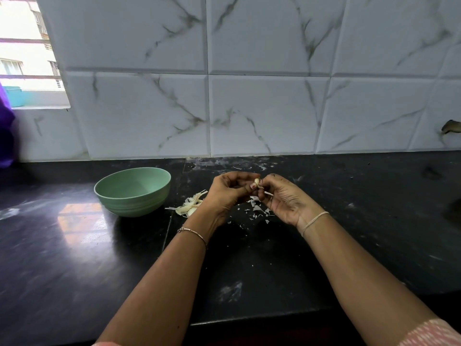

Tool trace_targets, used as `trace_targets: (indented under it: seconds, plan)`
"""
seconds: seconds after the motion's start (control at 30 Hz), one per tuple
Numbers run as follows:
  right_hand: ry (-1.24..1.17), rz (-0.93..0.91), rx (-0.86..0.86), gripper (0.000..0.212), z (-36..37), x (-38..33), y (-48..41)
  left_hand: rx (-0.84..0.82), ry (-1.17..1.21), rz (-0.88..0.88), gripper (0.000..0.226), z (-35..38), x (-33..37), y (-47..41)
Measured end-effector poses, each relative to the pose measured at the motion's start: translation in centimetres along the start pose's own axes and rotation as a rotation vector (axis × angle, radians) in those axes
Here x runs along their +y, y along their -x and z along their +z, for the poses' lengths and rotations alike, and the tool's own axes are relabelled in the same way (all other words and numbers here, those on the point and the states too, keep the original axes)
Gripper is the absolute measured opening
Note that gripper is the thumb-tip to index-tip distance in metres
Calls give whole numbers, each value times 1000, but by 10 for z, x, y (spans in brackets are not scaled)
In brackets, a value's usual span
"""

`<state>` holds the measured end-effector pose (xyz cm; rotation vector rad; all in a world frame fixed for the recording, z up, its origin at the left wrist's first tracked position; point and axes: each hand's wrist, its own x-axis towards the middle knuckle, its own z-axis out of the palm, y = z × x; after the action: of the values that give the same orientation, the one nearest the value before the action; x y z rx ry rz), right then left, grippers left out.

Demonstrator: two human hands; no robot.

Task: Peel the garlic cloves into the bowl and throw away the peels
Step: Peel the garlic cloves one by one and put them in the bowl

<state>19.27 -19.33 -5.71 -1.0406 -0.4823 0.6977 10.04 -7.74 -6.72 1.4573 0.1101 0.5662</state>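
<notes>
Black counter (74,245) under my forearms. White peel flakes (257,211) lie scattered on it below my hands. My left hand (225,193) and my right hand (283,199) both pinch one garlic clove (256,181) at the fingertips. Clove: pale cream, small. Left of the hands, a heap of garlic skins (189,204) sits just beside the green bowl (132,203). The near rim hides the bowl floor.

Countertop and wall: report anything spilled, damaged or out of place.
Papery peel scraps lie scattered on the black countertop, right of the green bowl, not yet thrown away. At far right, a wall tile has a dark broken hole.
</notes>
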Motion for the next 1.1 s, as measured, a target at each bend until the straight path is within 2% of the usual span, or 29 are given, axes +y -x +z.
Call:
trace_targets:
  seconds: [0.3, 0.5, 0.73, 1.1]
  plan:
    - [-10, 6, 5, 18, 1, 1, 1, -17, 16, 17, 20, -1, -1, -1]
    - [-10, 1, 13, 28, 1, 1, 1, -7, 11, 13, 20, -2, -1, 0]
    - [-11, 0, -17, 20, 1, 0, 2, -6, 14, 9, 19, -2, -1, 0]
    - [-8, 5, -1, 31, 0, -1, 3, -12, 4, 19, 21, -1, 1, 1]
